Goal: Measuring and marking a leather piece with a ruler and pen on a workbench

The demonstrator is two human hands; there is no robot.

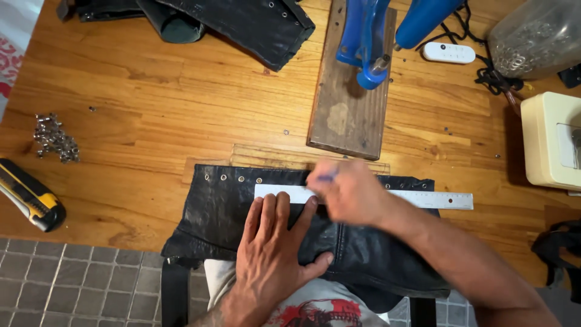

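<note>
Marking along a ruler on black leather at the near edge of the desk

Left hand [272, 251] is spread flat, fingers splayed, pressing down on the black leather piece [212, 212] and the bottom edge of the metal ruler [423, 198], which lies across the leather just below its row of eyelets. Right hand [348, 192] is blurry, fingers curled shut around a thin blue pen [327, 177] with the tip by the ruler's top edge. Further back there's a blue hand press [366, 42] on a wooden board [348, 115], a pile of loose eyelets [55, 138] by the left edge, and a yellow utility knife [30, 197] near the front left corner.
</note>
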